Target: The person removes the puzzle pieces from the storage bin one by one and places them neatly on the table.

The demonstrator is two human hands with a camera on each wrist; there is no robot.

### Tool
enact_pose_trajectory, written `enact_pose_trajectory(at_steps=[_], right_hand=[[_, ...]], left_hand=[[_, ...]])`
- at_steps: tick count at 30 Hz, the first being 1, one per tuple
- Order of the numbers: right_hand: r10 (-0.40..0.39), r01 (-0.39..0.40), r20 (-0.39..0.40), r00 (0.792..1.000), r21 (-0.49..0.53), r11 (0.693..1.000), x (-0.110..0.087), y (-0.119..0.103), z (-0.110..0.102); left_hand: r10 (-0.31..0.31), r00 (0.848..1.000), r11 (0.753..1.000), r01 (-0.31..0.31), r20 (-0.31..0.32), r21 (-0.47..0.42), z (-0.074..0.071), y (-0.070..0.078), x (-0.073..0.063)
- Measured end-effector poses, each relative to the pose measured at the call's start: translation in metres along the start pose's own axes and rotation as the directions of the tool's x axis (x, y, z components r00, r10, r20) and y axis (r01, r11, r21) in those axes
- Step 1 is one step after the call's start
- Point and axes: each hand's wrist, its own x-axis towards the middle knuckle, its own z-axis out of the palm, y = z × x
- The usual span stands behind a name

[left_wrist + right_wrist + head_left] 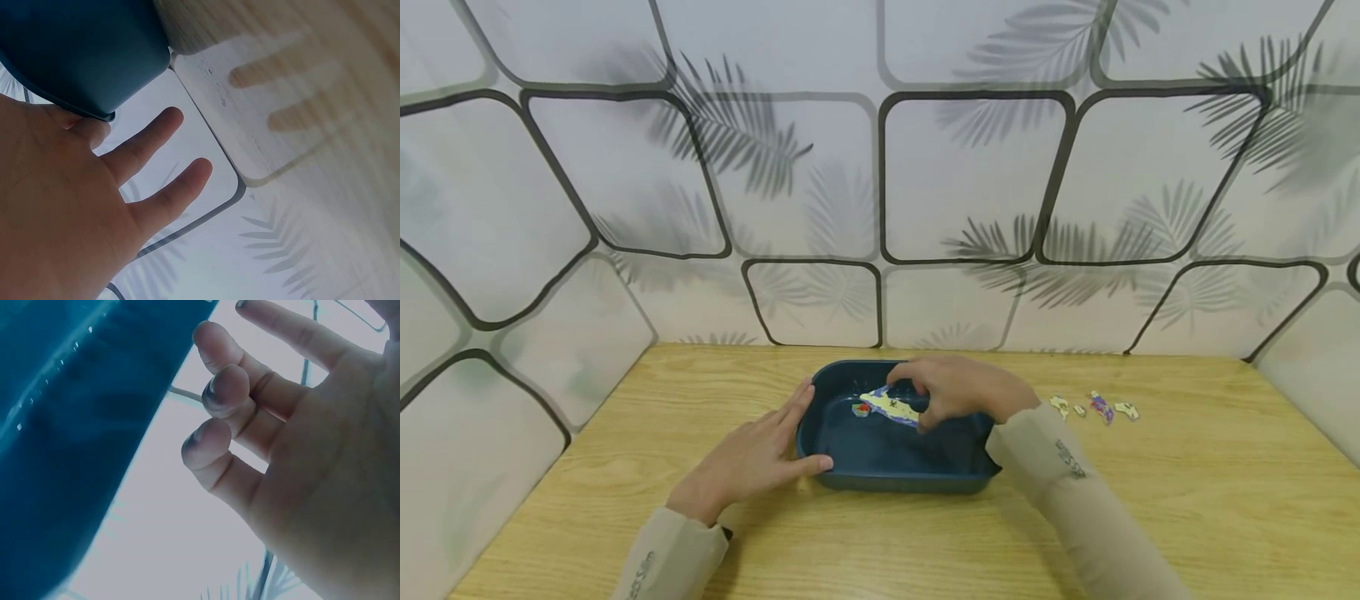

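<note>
A dark blue rectangular basin (910,481) with rounded corners sits on the table. My left hand (752,454) rests at its left end, fingers extended along the outer wall and the thumb over the front rim. In the left wrist view two straight fingers (147,144) stand off the basin wall (87,56). Over the basin, my right hand (958,387) holds a flat, pointed pale-yellow piece (891,406) with blue edges between thumb and index finger. A small red and green piece (861,409) lies in the basin beside its tip. The right wrist view shows the other fingers (215,447) loosely bent.
To the right of the basin, several small flat cut-out pieces lie on the wooden table (1187,500), among them a purple and red one (1102,407) and a pale one (1127,410). A patterned backdrop (973,179) stands along the table's back and sides.
</note>
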Motion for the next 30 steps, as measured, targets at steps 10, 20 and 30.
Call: enact_pose_trajectory(at_steps=[10,20,30], right_hand=[[-0.011,0.01,-0.064,0.998,-0.021,1.0,-0.019,0.004,-0.005],[0.015,-0.009,-0.143,0.99,0.042,0.999,-0.045,0.011,-0.005],[0.047,-0.038,-0.203,0.978,0.052,0.998,-0.065,0.022,-0.002]], left_hand=[[0.004,1.0,1.0,-0.004,-0.009,0.003,0.001,0.0,-0.001],[0.002,1.0,1.0,-0.002,-0.014,0.005,0.001,0.0,-0.001],[0.007,1.0,1.0,-0.007,-0.005,0.007,0.0,0.0,0.0]])
